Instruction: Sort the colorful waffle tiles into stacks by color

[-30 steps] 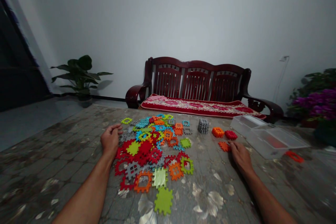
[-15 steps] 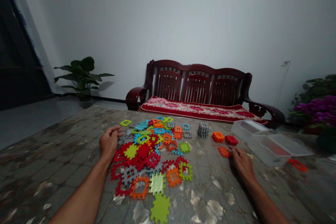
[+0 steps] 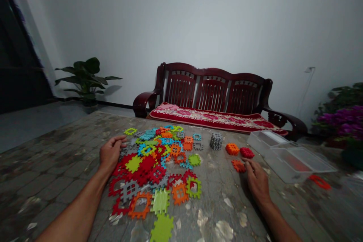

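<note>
A heap of notched plastic building tiles (image 3: 147,164) in red, green, orange, blue and grey spreads across the table. My left hand (image 3: 110,154) rests at its left edge beside some grey tiles, fingers loosely bent and slightly apart, with nothing visible in them. On the right, my right hand (image 3: 257,181) lies low over the table. Its fingertips reach the right edge of a flat orange tile (image 3: 238,165), just in front of a red stack of tiles (image 3: 247,152). To the left of that stand an orange stack (image 3: 232,149) and a taller grey stack (image 3: 216,141).
Clear plastic boxes (image 3: 286,170) stand beyond my right hand, with a loose orange-red piece (image 3: 320,182) beside them. Behind the table (image 3: 70,151) is a dark wooden bench (image 3: 210,87) with a red patterned cover. Potted plants (image 3: 87,77) flank the room.
The view has turned slightly, so the table things sit further left in the picture. Both hands keep nearly the same places beside the tiles.
</note>
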Available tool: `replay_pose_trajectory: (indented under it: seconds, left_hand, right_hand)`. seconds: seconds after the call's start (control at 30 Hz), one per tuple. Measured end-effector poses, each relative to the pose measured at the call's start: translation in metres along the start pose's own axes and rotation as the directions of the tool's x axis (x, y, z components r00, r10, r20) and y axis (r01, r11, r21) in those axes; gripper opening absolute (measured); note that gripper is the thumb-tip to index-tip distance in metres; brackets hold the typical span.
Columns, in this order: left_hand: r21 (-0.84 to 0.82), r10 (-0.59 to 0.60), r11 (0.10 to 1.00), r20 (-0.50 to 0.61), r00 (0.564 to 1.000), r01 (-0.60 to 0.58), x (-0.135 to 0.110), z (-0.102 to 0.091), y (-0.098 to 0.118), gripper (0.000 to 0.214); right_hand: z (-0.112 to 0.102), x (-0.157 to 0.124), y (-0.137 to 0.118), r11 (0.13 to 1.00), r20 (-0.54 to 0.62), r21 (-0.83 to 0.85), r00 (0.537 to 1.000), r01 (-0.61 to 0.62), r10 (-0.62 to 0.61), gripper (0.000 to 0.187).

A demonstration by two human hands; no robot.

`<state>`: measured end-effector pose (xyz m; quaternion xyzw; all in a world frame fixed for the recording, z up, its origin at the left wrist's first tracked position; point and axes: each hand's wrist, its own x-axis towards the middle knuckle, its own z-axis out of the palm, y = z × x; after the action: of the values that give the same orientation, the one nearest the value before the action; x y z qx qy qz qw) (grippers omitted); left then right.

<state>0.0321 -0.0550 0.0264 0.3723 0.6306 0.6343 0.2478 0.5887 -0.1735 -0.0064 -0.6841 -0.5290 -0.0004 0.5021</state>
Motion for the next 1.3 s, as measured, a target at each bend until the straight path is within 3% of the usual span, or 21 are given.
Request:
replay_pose_trajectory:
  seconds: [0.33, 0.47, 0.53, 0.67, 0.87, 1.13, 1.3]
  left_hand:
    - [0.002, -0.011, 1.000, 0.014, 1.000, 0.011, -0.001, -0.004, 0.004, 0.023]
    - [-0.002, -0.002, 1.000, 0.034, 0.999, 0.002, -0.002, -0.004, 0.005, 0.025]
    - [-0.002, 0.009, 1.000, 0.030, 1.000, -0.009, -0.003, -0.004, 0.006, 0.027]
    - [0.016, 0.015, 1.000, 0.018, 1.000, -0.015, -0.004, -0.004, 0.006, 0.028]
    - [0.052, 0.021, 0.998, 0.029, 0.999, -0.023, -0.006, -0.003, 0.007, 0.029]
    - [0.055, 0.030, 0.998, 0.048, 0.998, -0.033, -0.008, -0.003, 0.008, 0.029]
    - [0.082, 0.055, 0.995, 0.045, 0.997, -0.059, -0.007, -0.003, 0.005, 0.032]
  right_hand:
    - [-0.004, -0.008, -0.012, 0.999, 0.055, 0.031, 0.997, 0.043, -0.045, 0.051]
    - [-0.001, -0.014, -0.029, 0.997, 0.143, 0.044, 0.987, 0.068, -0.074, 0.049]
    - [0.005, -0.017, -0.041, 0.995, 0.249, 0.056, 0.964, 0.087, -0.098, 0.047]
    - [0.029, -0.024, -0.070, 0.979, 0.470, 0.086, 0.859, 0.184, -0.203, 0.040]
    - [0.074, -0.023, -0.113, 0.948, 0.615, 0.047, 0.739, 0.315, -0.276, 0.037]
    - [0.121, -0.022, -0.167, 0.927, 0.656, -0.019, 0.705, 0.375, -0.271, 0.040]
    - [0.145, -0.025, -0.197, 0.916, 0.642, -0.091, 0.726, 0.391, -0.246, 0.050]
